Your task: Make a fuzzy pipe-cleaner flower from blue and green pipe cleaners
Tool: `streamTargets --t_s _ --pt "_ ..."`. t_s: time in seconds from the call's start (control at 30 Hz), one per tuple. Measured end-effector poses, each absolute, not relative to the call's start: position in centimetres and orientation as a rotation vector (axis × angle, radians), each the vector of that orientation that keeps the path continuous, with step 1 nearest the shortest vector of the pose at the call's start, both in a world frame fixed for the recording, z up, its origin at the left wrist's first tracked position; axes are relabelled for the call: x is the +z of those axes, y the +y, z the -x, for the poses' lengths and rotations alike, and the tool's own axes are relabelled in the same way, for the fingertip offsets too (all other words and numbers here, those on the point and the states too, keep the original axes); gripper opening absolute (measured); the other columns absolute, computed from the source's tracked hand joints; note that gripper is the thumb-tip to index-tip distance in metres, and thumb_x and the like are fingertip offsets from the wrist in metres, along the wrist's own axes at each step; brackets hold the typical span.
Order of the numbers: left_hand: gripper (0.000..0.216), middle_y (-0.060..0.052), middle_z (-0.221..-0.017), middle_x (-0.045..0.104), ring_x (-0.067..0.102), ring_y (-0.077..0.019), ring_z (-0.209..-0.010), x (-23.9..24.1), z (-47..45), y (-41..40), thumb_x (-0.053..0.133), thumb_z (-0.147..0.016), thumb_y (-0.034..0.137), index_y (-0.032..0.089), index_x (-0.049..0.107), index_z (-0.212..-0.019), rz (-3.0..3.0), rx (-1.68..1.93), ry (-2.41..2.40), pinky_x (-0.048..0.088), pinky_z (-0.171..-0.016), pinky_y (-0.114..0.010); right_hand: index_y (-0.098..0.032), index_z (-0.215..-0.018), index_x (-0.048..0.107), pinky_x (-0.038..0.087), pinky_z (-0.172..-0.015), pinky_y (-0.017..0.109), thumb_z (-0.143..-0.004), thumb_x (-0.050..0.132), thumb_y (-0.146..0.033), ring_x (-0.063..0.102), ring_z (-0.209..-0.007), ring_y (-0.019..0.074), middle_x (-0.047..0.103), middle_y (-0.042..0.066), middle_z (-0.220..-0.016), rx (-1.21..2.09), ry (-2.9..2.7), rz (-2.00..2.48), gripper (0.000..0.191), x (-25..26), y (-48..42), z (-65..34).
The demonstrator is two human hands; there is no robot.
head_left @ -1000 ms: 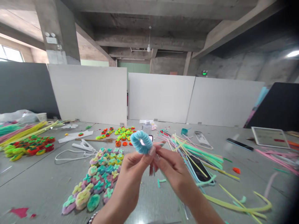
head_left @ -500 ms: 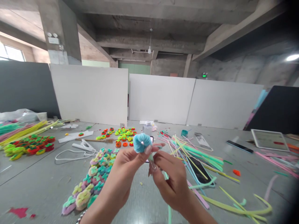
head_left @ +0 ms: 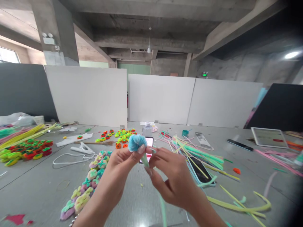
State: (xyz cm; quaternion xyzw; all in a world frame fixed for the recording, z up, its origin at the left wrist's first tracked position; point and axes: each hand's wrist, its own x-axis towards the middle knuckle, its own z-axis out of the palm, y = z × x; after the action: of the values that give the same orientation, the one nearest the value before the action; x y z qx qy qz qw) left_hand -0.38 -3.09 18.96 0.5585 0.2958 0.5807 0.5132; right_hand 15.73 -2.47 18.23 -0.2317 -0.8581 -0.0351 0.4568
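Note:
My left hand (head_left: 120, 165) is raised over the grey table (head_left: 42, 189) and pinches a fluffy light-blue chenille ball (head_left: 135, 142) between thumb and fingers. My right hand (head_left: 170, 176) is beside it, fingers closed on a pale green chenille stem (head_left: 145, 160) that runs down from the ball and trails below toward me. The two hands nearly touch at the fingertips. Behind them lies a phone (head_left: 147, 148) with a lit pink screen.
Rows of finished pastel chenille flowers (head_left: 94, 175) lie left of my hands. Orange-green flowers (head_left: 119, 136) sit farther back, more of them (head_left: 23, 151) at the left. Loose stems (head_left: 196, 154) pile on the right over a second phone (head_left: 201, 171). A tablet (head_left: 268, 137), white cable (head_left: 71, 156).
The open blue ring has been squeezed into a tight ball. My right hand dropped lower and now grips the green stem under it. Both hands shifted slightly left.

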Motion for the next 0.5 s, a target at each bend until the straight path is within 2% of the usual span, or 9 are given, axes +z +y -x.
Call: streamTargets --t_s 0.17,0.23,0.3,0.37,0.5 --pt "0.021 -0.005 -0.087 0.075 0.066 -0.0200 -0.086 19.8 1.3 -3.6 0.063 -0.086 0.036 0.024 0.079 -0.085 -1.822 1.134 0.832 0.045 -0.084 -0.030 -0.022 -0.093 0.054 0.040 -0.063 0.030 -0.091 0.052 -0.030 0.051 -0.071 0.0153 0.056 0.001 -0.078 0.057 -1.864 0.662 0.008 19.0 -3.0 -17.9" --pt "0.025 -0.004 -0.080 0.075 0.066 -0.0178 -0.078 20.0 1.2 -4.0 0.057 -0.089 0.030 0.023 0.079 -0.080 -1.932 0.983 0.837 0.045 -0.078 -0.028 -0.024 -0.108 0.054 0.043 -0.067 0.031 -0.089 0.057 -0.033 0.052 -0.078 0.0171 0.055 0.003 -0.089 0.098 -1.853 0.698 0.021 19.3 -3.5 -18.3" --pt "0.029 -0.003 -0.073 0.074 0.065 -0.0162 -0.073 19.8 0.9 -4.4 0.053 -0.089 0.025 0.022 0.078 -0.074 -1.954 0.922 0.849 0.045 -0.073 -0.026 -0.027 -0.114 0.055 0.044 -0.072 0.032 -0.085 0.063 -0.036 0.053 -0.087 0.0192 0.055 0.005 -0.099 0.173 -1.953 0.707 0.031 19.5 -3.9 -18.2" --pt "0.029 -0.003 -0.069 0.073 0.065 -0.0160 -0.070 19.3 0.6 -4.6 0.054 -0.087 0.023 0.022 0.077 -0.069 -1.963 0.925 0.902 0.044 -0.070 -0.025 -0.028 -0.108 0.061 0.045 -0.076 0.032 -0.084 0.066 -0.034 0.054 -0.089 0.0188 0.056 0.004 -0.100 0.290 -2.048 0.696 0.026 19.6 -4.0 -17.8" --pt "0.031 -0.003 -0.061 0.070 0.063 -0.0158 -0.063 18.5 0.2 -4.5 0.055 -0.085 0.023 0.021 0.075 -0.062 -2.032 0.917 1.062 0.041 -0.063 -0.025 -0.024 -0.089 0.065 0.045 -0.075 0.029 -0.082 0.069 -0.028 0.057 -0.082 0.0145 0.060 -0.001 -0.087 0.473 -2.016 0.692 0.009 19.4 -3.8 -17.0"
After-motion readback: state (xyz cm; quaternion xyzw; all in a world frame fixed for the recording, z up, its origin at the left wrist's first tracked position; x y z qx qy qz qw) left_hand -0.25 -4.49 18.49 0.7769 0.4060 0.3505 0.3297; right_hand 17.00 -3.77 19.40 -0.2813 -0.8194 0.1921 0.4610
